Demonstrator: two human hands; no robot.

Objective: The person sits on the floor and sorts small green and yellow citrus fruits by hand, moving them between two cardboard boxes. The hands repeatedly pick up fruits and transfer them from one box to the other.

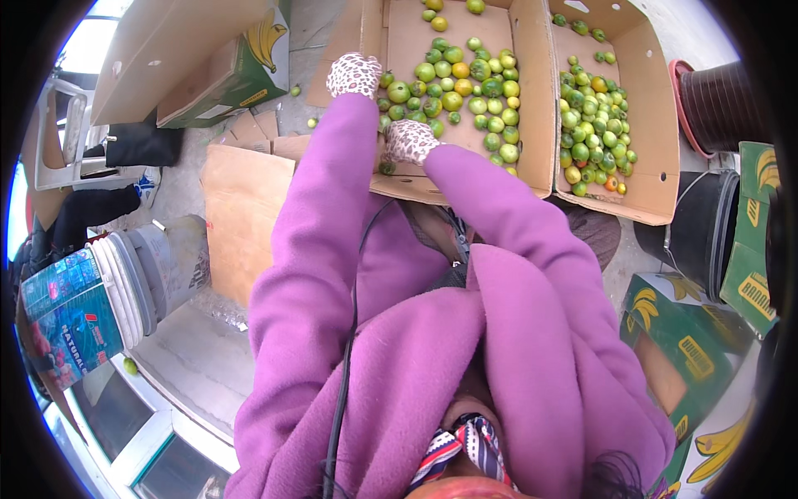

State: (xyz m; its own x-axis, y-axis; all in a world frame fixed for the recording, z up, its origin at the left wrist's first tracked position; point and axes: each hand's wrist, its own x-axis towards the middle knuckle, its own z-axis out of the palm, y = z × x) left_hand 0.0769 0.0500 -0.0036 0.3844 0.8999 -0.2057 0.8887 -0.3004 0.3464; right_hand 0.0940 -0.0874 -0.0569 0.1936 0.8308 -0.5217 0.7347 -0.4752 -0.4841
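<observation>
Both hands wear leopard-print gloves. My left hand (354,75) is at the left wall of the middle cardboard box (534,93), fingers curled; whether it grips the wall or holds something is hidden. Inside that box's near left corner, my right hand (410,142) is low among the green tomatoes (451,101), its fingertips and anything in them out of sight. Most of these tomatoes are green, a few orange. A second cardboard box (651,131) adjoins on the right and holds a dense heap of similar tomatoes (595,128).
Left are a banana carton (218,81), a flat cardboard sheet (246,212), stacked buckets (134,274) and another person's leg (93,206). A loose tomato (295,91) lies on the floor. Right are a dark ribbed pot (723,106), black buckets (692,224) and another banana carton (679,330).
</observation>
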